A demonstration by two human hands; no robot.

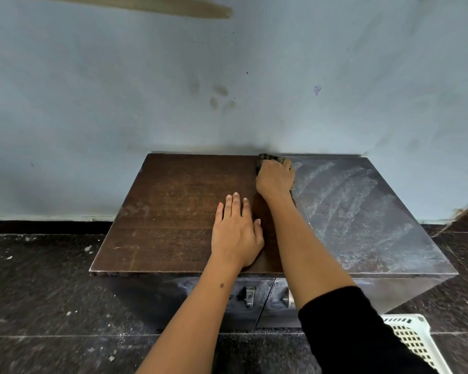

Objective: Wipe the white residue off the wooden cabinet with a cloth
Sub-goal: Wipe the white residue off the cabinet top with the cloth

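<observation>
A low wooden cabinet point(173, 211) stands against the wall. Its left half shows bare brown wood. White residue point(357, 211) in curved streaks covers its right half. My right hand point(274, 178) presses a dark cloth point(269, 157) onto the top at the back edge, at the border between the brown wood and the streaks. Most of the cloth is hidden under that hand. My left hand point(237, 230) lies flat on the brown half near the middle, fingers straight and holding nothing.
A pale blue wall point(227, 76) with smudges rises directly behind the cabinet. Two metal handles point(250, 295) sit on the cabinet's front doors. A white plastic basket point(414, 338) stands on the dark floor point(52, 292) at the lower right. White specks litter the floor on the left.
</observation>
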